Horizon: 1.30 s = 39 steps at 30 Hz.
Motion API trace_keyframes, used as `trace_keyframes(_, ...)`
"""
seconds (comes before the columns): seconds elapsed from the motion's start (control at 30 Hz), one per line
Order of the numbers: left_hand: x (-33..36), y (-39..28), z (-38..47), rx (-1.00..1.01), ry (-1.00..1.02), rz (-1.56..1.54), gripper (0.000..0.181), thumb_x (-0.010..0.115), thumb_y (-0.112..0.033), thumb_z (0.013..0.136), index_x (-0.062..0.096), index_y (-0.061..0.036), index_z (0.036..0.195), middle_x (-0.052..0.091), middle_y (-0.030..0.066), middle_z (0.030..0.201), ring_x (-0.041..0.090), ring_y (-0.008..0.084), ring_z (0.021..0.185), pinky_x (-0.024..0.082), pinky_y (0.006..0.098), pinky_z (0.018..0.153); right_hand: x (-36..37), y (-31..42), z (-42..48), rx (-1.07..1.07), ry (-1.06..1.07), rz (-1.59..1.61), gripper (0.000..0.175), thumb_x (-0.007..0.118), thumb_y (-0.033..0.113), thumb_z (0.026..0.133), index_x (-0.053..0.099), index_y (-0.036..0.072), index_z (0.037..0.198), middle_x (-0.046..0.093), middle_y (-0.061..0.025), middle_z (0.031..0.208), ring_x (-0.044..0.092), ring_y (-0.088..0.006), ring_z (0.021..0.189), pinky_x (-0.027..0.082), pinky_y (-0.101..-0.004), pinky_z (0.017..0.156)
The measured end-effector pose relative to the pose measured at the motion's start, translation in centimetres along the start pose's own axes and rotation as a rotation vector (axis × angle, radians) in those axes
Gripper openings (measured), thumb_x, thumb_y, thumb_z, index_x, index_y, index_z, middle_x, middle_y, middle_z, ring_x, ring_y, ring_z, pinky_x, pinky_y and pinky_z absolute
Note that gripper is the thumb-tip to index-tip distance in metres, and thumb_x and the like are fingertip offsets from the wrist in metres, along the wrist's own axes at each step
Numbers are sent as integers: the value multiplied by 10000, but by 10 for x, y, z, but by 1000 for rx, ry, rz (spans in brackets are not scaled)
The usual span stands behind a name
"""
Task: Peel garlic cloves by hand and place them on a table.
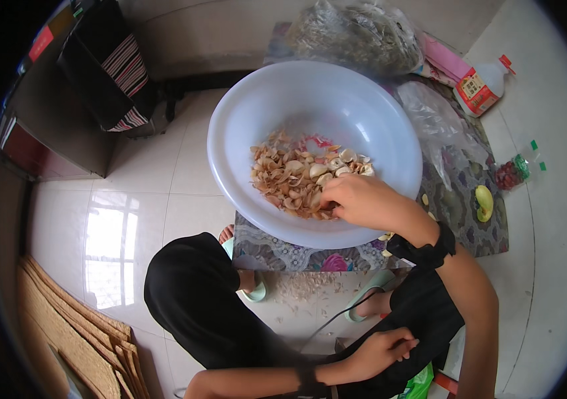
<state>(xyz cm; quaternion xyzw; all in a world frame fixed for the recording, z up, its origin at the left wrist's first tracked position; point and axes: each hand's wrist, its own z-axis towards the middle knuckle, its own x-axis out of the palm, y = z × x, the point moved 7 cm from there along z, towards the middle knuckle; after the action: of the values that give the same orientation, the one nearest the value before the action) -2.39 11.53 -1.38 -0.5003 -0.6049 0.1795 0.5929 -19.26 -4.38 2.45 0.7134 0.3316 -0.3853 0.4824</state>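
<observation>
A large pale plastic basin (243,199) stands on a low table with a patterned cloth (283,252). Inside lie many garlic skins (283,184) and several garlic cloves and bulbs (348,155). My right hand (361,199) reaches over the near right rim, its fingers bent down among the skins and cloves; what is under the fingertips is hidden. My left hand (380,351) rests over my thigh, fingers curled, and whether something small is between its fingertips cannot be told. A few peeled cloves (386,244) lie on the cloth beside the basin, below my right wrist.
Behind the basin lies a filled clear plastic bag (353,40). To the right are an empty-looking thin bag (438,119), a labelled plastic bottle (483,87), a packet of red fruit (512,173) and a yellow-green peel-like piece (484,203). Skins (303,287) litter the floor.
</observation>
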Motion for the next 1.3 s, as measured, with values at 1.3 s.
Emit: trace_keyframes(1.3,-22,-34,1,402,-283,523,137,542,-139,822,546,-8,860,573,134,777,568,298,695,448,352,616,-39,-8,-32,98,-459,135,120,597,124,731,563,11,755,562,-163,667,554,-323,666,436,-395,615)
